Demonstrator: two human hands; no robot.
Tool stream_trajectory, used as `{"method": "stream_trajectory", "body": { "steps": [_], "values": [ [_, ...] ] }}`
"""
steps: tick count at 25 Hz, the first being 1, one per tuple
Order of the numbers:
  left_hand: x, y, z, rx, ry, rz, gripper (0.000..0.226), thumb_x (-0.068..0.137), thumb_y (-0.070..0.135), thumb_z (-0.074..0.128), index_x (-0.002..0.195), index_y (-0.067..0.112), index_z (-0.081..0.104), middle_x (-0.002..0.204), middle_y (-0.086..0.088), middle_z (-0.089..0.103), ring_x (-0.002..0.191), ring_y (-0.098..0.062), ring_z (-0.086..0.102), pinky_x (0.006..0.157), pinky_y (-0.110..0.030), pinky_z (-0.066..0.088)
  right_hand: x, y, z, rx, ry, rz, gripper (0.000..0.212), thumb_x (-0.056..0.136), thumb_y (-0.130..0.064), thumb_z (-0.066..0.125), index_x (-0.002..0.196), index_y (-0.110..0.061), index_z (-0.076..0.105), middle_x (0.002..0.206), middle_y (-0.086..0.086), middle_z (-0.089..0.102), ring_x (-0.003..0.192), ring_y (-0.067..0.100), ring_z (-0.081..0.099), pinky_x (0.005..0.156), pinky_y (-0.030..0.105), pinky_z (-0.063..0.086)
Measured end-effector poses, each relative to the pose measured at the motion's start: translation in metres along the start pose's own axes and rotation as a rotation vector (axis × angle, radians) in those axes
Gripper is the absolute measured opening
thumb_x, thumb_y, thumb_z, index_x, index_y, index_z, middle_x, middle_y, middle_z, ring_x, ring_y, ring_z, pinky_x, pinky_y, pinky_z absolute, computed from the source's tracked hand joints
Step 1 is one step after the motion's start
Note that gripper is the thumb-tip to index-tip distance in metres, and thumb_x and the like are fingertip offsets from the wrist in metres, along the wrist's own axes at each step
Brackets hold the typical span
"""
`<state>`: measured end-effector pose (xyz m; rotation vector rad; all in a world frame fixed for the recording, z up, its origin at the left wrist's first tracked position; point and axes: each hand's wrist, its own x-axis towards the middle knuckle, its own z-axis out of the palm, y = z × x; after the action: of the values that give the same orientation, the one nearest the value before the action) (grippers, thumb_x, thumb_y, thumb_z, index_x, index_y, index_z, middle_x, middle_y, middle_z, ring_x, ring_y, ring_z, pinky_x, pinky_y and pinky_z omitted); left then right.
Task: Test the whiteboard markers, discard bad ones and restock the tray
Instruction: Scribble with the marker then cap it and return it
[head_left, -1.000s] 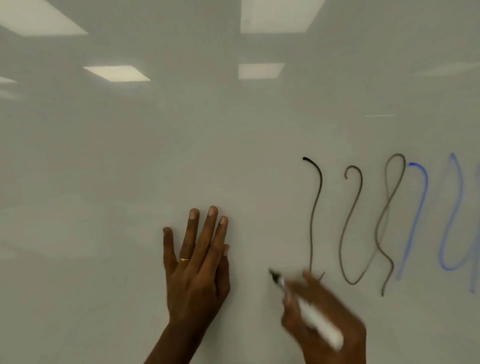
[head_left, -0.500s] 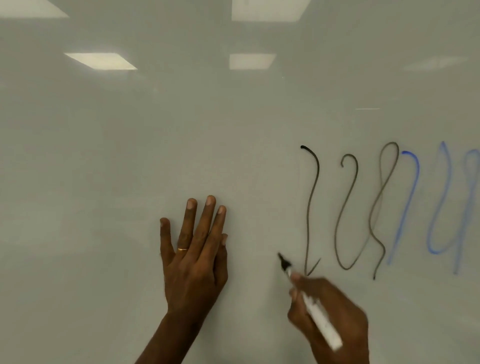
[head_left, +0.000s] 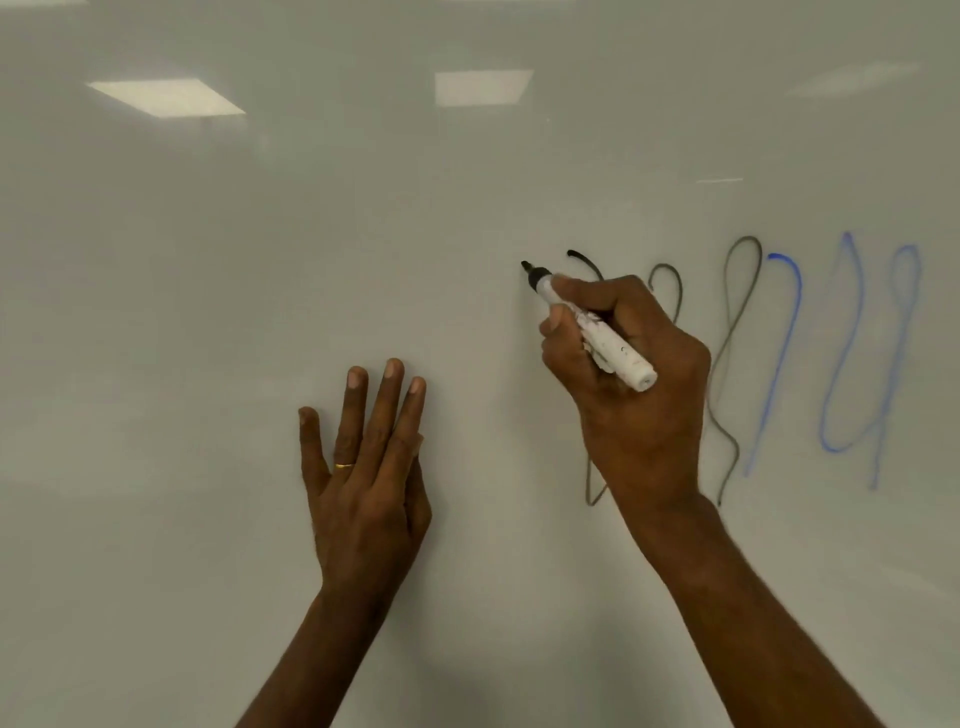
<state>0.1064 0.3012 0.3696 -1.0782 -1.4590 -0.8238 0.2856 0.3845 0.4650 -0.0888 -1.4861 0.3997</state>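
The right hand (head_left: 628, 384) has risen from the foot of the black squiggles (head_left: 744, 306) to their top since half a second ago. It still grips the white-barrelled marker (head_left: 608, 343) between thumb and curled fingers, its black tip now just left of the leftmost line's thick start, while the left hand (head_left: 363, 467) stays pressed flat, fingers straight, with a thin gold ring (head_left: 344, 466) on one finger. The glossy whiteboard (head_left: 234, 270) fills the view, with wide bare surface left of and above both hands; faded blue loops (head_left: 852, 364) crowd the right side, and soft rectangular ceiling-light reflections (head_left: 166, 97) sit near the top.
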Motion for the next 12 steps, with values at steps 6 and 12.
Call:
{"method": "stream_trajectory", "body": {
  "steps": [6, 12],
  "values": [
    [0.001, -0.002, 0.001, -0.017, -0.003, -0.017, 0.05, 0.1, 0.006, 0.047, 0.149, 0.013, 0.04, 0.159, -0.007, 0.034, 0.151, -0.029, 0.026, 0.122, -0.06, 0.017, -0.183, 0.04, -0.031, -0.217, -0.275, 0.175, 0.032, 0.084, -0.022, 0.069, 0.111, -0.039, 0.069, 0.082, -0.011, 0.069, 0.07, 0.005, 0.067, 0.062, 0.029, 0.057],
    [-0.007, 0.025, -0.008, -0.17, -0.02, -0.192, 0.04, 0.104, 0.014, 0.047, 0.144, 0.013, 0.049, 0.159, -0.008, 0.033, 0.152, -0.03, 0.022, 0.123, -0.058, 0.014, -0.183, 0.016, -0.07, 0.172, -0.124, 0.771, 0.013, 0.087, -0.02, 0.073, 0.099, -0.021, 0.078, 0.096, -0.002, 0.077, 0.086, 0.01, 0.072, 0.07, 0.019, 0.056]
  ]
}}
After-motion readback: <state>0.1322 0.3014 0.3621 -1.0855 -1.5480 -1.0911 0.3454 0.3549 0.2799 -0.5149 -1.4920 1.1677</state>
